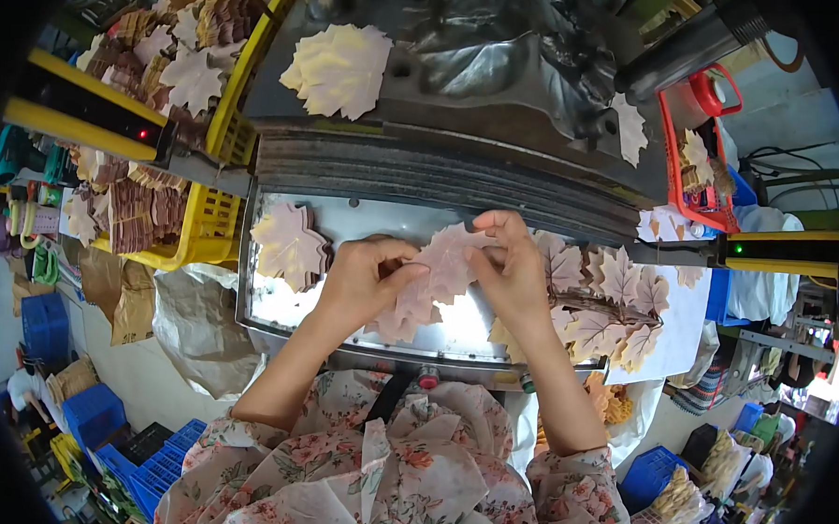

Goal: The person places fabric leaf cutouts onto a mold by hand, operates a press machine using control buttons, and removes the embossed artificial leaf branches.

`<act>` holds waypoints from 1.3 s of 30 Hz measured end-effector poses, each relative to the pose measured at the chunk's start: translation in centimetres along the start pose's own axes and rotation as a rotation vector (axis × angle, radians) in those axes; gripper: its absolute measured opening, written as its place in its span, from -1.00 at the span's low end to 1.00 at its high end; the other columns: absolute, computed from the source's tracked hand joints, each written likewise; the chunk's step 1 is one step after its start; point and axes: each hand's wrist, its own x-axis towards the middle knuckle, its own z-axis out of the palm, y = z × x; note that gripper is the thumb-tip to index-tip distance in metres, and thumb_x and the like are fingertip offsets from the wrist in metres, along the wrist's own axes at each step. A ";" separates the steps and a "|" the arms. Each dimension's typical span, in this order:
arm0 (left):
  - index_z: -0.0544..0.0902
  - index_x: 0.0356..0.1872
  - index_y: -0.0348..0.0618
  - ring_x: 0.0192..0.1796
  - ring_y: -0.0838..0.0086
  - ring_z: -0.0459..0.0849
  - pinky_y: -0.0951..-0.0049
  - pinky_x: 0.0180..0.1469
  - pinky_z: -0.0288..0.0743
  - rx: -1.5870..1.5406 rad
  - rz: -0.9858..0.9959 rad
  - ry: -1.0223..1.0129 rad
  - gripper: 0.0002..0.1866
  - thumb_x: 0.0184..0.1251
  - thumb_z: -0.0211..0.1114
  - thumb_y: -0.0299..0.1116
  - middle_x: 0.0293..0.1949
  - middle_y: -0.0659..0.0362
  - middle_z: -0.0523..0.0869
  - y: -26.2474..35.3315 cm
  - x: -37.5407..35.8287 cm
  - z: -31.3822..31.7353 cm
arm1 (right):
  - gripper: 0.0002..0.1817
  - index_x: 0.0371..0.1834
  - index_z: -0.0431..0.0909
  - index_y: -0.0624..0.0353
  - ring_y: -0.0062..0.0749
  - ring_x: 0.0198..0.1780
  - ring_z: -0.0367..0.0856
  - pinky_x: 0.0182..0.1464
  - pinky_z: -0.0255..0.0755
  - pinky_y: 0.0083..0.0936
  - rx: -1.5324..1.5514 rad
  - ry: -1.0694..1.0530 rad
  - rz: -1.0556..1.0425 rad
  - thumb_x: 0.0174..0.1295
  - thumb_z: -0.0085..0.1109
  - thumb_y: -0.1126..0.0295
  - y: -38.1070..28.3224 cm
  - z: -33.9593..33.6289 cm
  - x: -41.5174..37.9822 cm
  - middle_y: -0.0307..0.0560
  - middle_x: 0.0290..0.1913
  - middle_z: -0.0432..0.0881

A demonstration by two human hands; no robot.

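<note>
Between my two hands is a pale pink maple-leaf cutout [450, 254], held up over the shiny metal tray [365, 213]. My left hand [370, 277] pinches its left edge with thumb and forefinger. The right edge sits between the thumb and fingers of my right hand [513, 266]. Just below, more pink leaf cutouts [400, 319] overlap, partly covered by my left hand. A stack of leaf cutouts [291, 247] lies to the left on the tray. Right of my right hand, printed leaf cutouts with dark veins [615, 289] spread in several layers.
Behind the tray stands a dark metal press [461, 170], with a leaf stack [339, 69] on top. A yellow crate [197, 219] full of leaf stacks flanks the left. At right are a red basket [672, 151] and a yellow-black sensor bar [780, 252]; another bar [89, 107] is at left.
</note>
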 end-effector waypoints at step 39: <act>0.71 -0.19 -0.20 -0.19 0.08 0.62 0.19 -0.05 0.52 0.346 0.542 0.555 -0.68 0.11 0.51 -0.23 -0.25 0.04 0.67 16.6 11.3 -8.4 | -0.65 -0.03 0.69 0.22 0.12 0.07 0.66 0.12 0.52 -0.25 -0.824 0.646 -1.093 0.19 0.34 0.25 -10.1 -13.5 29.5 0.23 -0.03 0.70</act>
